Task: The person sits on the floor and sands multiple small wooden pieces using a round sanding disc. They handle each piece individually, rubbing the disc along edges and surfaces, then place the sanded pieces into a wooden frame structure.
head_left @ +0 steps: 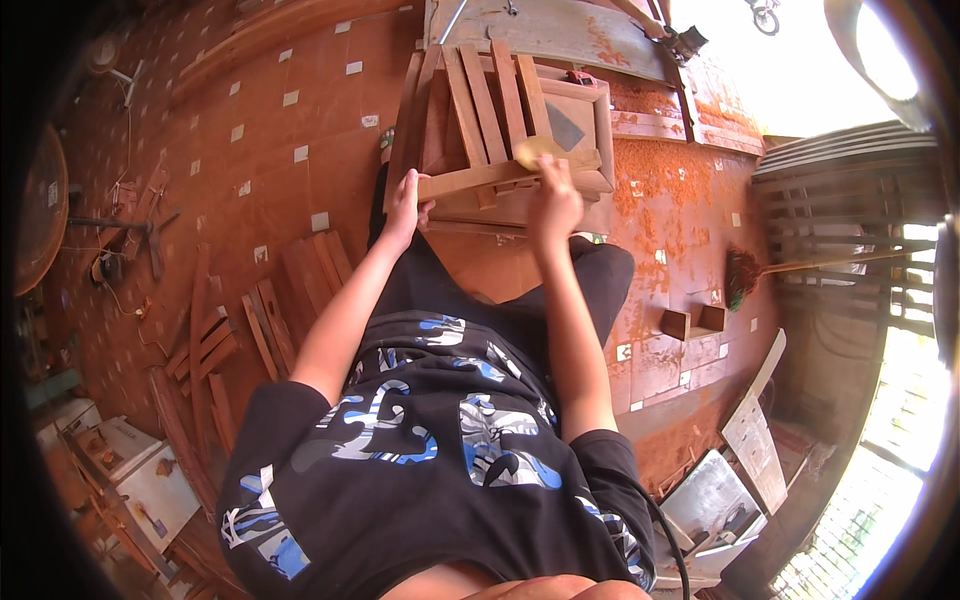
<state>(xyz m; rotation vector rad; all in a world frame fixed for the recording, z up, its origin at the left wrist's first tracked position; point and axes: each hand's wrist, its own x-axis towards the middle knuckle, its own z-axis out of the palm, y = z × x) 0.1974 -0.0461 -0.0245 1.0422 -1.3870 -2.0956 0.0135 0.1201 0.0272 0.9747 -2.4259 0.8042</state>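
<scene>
My left hand point(404, 211) is closed around the near-left end of a reddish wooden strip point(460, 183), which lies crosswise over a low wooden frame piece point(598, 125). On the strip's right half, my right hand point(554, 208) presses a yellowish piece of sandpaper point(533, 152); its exact shape is blurred. Several more wooden strips point(508, 92) lie lengthwise beyond, their near ends close to the crosswise strip. A dark grey rectangular patch point(563, 127) shows on the frame piece to the right of these strips.
Stacked boards point(312, 268) lie on the tiled floor to my left. A workbench point(590, 42) stands ahead, with orange shavings point(665, 185) on the floor at right. Farther right are a broom point(742, 275), a small open wooden box point(693, 322) and a slatted stack point(835, 215).
</scene>
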